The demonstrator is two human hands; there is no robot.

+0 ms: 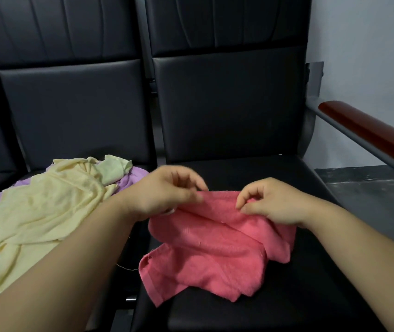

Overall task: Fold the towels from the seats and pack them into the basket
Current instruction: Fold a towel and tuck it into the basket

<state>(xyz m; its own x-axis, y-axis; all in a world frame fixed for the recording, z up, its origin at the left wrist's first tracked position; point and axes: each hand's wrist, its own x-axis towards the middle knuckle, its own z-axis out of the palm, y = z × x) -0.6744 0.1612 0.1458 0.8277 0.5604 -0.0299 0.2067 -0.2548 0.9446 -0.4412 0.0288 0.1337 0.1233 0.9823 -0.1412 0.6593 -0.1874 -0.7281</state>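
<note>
A crumpled pink towel (212,252) lies on the right black seat (287,295). My left hand (162,192) pinches its far edge at the left. My right hand (270,202) pinches the same edge further right, thumb against fingers. On the left seat (47,315) a pale yellow towel (44,212) lies in a loose heap. It covers most of a purple towel (133,176), which shows only at its edges. No basket is in view.
Black padded seat backs (227,104) rise behind both seats. A dark red armrest (371,133) on a grey metal bar runs along the right side. Beyond it are a dark floor (371,192) and a pale wall (371,44).
</note>
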